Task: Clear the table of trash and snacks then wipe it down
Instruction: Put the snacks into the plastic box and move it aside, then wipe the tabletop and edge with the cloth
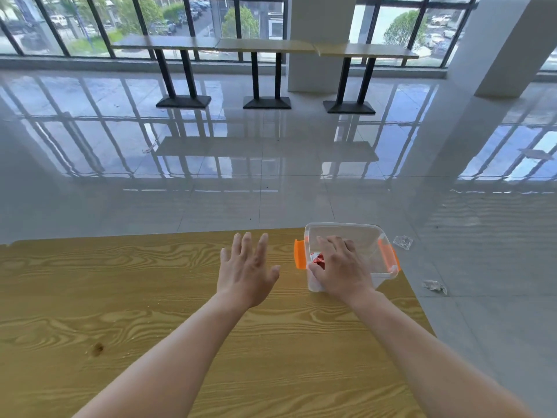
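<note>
A clear plastic box (366,236) with orange side latches stands at the far right corner of the wooden table (120,297). My right hand (340,267) reaches over the box's near rim, fingers curled around a red and white snack packet (317,259) inside it. My left hand (247,270) hovers over the tabletop just left of the box, fingers spread, holding nothing.
Two crumpled clear wrappers (403,242) (434,286) lie on the glossy tiled floor right of the table. A small dark stain (98,348) marks the tabletop at the left. Three high tables (265,46) stand by the windows far ahead.
</note>
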Available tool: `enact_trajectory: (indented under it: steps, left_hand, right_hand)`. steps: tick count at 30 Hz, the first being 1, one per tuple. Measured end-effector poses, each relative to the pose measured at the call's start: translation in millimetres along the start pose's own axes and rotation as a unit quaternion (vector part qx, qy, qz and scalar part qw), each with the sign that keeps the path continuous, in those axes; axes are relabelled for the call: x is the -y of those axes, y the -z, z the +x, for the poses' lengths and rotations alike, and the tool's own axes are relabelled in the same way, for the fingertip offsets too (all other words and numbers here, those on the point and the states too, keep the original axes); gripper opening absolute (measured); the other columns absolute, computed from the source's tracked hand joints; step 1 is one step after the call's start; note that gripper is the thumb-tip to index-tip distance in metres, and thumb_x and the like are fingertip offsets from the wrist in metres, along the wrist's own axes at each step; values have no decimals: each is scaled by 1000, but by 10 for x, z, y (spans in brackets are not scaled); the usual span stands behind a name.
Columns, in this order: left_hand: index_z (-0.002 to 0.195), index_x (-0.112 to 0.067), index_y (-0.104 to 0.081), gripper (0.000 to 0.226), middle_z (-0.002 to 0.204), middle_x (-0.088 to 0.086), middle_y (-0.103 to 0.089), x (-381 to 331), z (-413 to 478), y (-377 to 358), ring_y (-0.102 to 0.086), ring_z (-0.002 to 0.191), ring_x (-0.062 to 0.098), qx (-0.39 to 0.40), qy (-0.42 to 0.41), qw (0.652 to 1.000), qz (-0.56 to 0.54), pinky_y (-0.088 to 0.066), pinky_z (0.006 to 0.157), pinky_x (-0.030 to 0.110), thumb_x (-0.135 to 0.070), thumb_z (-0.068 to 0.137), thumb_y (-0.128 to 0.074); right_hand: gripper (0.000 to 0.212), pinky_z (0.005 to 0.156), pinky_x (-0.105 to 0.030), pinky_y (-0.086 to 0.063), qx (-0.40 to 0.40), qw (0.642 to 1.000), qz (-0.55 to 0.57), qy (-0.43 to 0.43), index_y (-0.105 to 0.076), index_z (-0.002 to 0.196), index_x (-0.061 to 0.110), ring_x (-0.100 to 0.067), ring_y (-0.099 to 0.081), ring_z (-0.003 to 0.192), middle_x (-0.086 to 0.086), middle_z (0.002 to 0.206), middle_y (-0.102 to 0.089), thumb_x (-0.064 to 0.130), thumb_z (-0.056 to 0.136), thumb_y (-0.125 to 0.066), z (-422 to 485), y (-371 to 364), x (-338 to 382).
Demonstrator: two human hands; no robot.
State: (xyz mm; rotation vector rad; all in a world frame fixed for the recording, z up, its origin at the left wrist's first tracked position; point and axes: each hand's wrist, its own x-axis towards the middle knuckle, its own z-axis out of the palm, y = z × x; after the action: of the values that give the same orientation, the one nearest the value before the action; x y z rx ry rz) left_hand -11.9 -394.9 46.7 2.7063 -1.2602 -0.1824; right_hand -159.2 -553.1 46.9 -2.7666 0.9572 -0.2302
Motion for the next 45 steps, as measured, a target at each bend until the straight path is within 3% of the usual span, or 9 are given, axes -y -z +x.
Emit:
enact_trajectory:
  steps: [15,30,45]
  left_hand:
    - [158,-31,0,77,168,8,-3,1441,-1222,347,3,155,28,-39,126,991,-22,-11,123,56,-64,96,-31]
    - [158,-32,2,77,167,8,-4,3234,-2457,659,3,155,28,-54,173,983,-15,-10,123,52,-66,96,-29]
    - [157,-34,1,76,167,8,-6,4230,-2951,459,0,155,28,-25,281,959,-27,-11,122,51,-67,95,-28]
  right_hand:
    - [68,108,-40,-39,12,991,-5,130,-37,149,20,-27,-38,136,-6,146,-46,50,92,-57,-307,-143,1506]
    - [69,108,-40,-41,38,986,-5,161,-33,152,21,-27,-34,139,-5,150,-42,52,94,-54,-928,-490,3424]
    - [69,111,-39,-37,115,959,32,258,-28,154,21,-26,-30,140,-4,152,-39,50,97,-51,-921,-1052,4552]
